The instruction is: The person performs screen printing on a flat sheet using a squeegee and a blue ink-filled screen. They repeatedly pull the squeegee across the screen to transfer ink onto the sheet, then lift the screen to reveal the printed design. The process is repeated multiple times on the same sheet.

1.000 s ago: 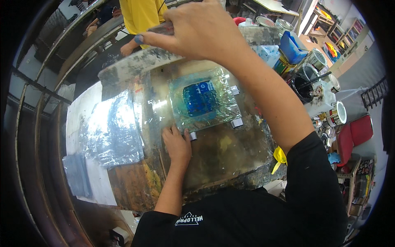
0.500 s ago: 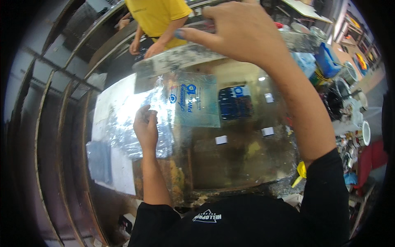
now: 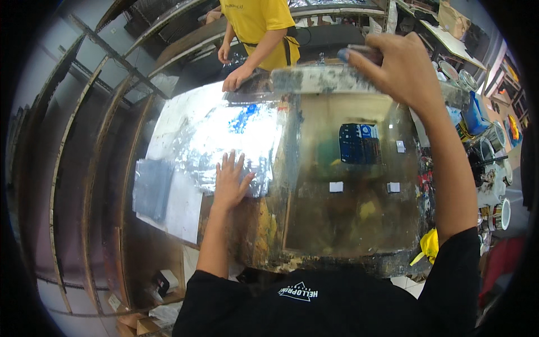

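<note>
My left hand (image 3: pixel 231 181) lies with fingers spread on a glossy stack of clear plastic sheets (image 3: pixel 193 146), whose top carries blue print. High over the table's far side, my right hand (image 3: pixel 405 70) has its fingers curled, thumb apart, around a greyish edge that I cannot make out. Close by, a stained grey-white bar (image 3: pixel 320 80) spans the far side of the brown work surface (image 3: pixel 314 224). On that surface are a dark blue printed patch (image 3: pixel 359 146) and several small white pads, one (image 3: pixel 336 187) near the middle.
Left of the sheets rests a bluish stack of plastic (image 3: pixel 154 188) on a white board (image 3: pixel 191 216). Across the table stands a person in a yellow shirt (image 3: pixel 255 22), one hand by the board. Paint cans (image 3: pixel 497 213) crowd the right; a yellow object (image 3: pixel 428 247) hangs at the near-right edge.
The blue-printed clear sheet has left the work surface and now lies on the stack at left. My left hand has opened flat there. My right hand's fingers have curled in, and the view has shifted.
</note>
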`<state>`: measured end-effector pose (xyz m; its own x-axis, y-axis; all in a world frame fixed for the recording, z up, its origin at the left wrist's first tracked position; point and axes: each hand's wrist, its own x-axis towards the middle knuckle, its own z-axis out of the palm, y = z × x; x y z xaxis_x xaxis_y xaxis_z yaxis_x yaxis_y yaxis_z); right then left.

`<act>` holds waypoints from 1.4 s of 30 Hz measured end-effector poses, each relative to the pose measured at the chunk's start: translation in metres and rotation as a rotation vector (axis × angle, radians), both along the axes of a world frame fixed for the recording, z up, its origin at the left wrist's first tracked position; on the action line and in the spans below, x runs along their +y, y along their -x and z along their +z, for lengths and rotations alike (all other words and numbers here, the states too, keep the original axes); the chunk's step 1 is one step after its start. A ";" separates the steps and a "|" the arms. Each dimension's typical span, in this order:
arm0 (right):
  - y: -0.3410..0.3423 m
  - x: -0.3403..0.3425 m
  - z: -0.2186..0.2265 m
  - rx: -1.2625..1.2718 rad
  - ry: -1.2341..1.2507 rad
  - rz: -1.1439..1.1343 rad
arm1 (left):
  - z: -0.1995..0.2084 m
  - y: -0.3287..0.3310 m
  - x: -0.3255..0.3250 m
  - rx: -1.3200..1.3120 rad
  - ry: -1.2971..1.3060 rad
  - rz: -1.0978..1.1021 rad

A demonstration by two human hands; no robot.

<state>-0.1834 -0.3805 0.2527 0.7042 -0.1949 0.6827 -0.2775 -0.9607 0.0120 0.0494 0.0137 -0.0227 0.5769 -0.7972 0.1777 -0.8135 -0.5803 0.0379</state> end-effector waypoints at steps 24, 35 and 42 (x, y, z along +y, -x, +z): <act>0.001 -0.007 -0.004 0.023 0.003 0.032 | 0.005 0.166 -0.182 0.212 -0.011 -0.367; 0.001 -0.007 0.019 0.105 -0.078 0.023 | -0.009 0.254 -0.318 0.383 0.186 -0.807; -0.007 0.007 0.015 0.082 0.084 -0.179 | 0.016 0.257 -0.265 0.363 0.141 -0.637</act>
<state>-0.1761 -0.3730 0.2681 0.7174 -0.2669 0.6435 -0.4384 -0.8908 0.1192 -0.2072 -0.2509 -0.0063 0.0532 -0.9805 0.1893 -0.9130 0.0291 0.4070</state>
